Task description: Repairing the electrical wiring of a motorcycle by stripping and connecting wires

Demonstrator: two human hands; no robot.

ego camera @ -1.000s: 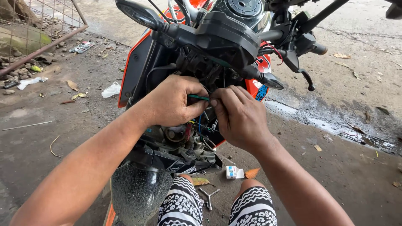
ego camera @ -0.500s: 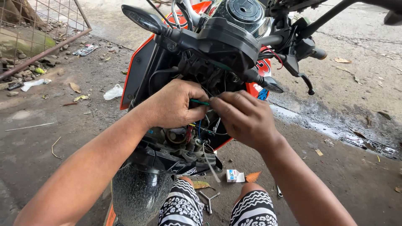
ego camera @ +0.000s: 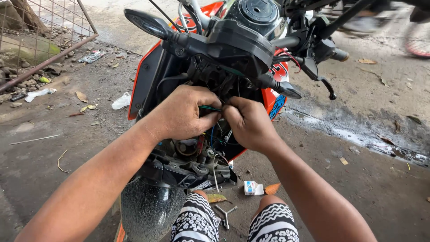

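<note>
Both hands are working at the front of an orange motorcycle (ego camera: 148, 80) whose headlight area is stripped open. The left hand (ego camera: 183, 114) is pinched shut on a thin green wire (ego camera: 208, 108), at about 9 o'clock from the right hand (ego camera: 251, 123), whose fingertips close on the same wire bundle. Compared with a second ago the view has drawn closer and the hands have barely shifted, so the wire joining seems to be continuing. A small box (ego camera: 250, 187) and a Y-shaped wrench (ego camera: 225, 214) lie on the floor at 6 o'clock.
</note>
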